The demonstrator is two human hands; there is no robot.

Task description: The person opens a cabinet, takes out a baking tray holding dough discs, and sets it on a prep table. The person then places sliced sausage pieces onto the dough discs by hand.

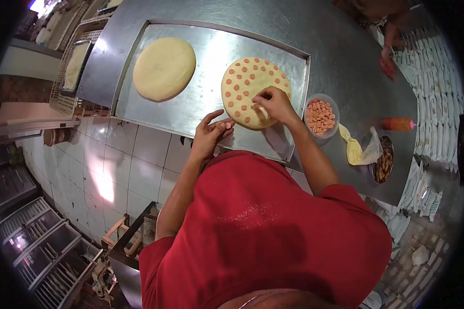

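A metal bench (340,56) carries a shallow rectangular tray (206,67), which lies along the bench's near edge. Two flat rounds of dough rest in it, well apart: the plain round (165,69) towards the tray's left edge, and the dotted round (269,80) towards its right edge, set with many small pink pieces spread over the top.

The right hand (276,105) is above the near right part of the dotted round, its fingers bent and pointing down; whether its grip has a piece in it I cannot tell. The left hand (209,136) is over the tray's near edge, just beside the dotted round, its grip pinching pink bits (229,124) between thumb and fingers.

Just outside the tray's right edge stands a round tub (337,109), filled with pink chunks (320,117). Further towards the bench's near right corner lie a plastic bag with yellow contents (352,148) and, touching its clear end, a dish of dark brown food (383,167). An orange bottle (396,123) lies at the bench's right edge, and white packets (433,98) are stacked beyond. Another person's hand (387,63) is near the far right corner.
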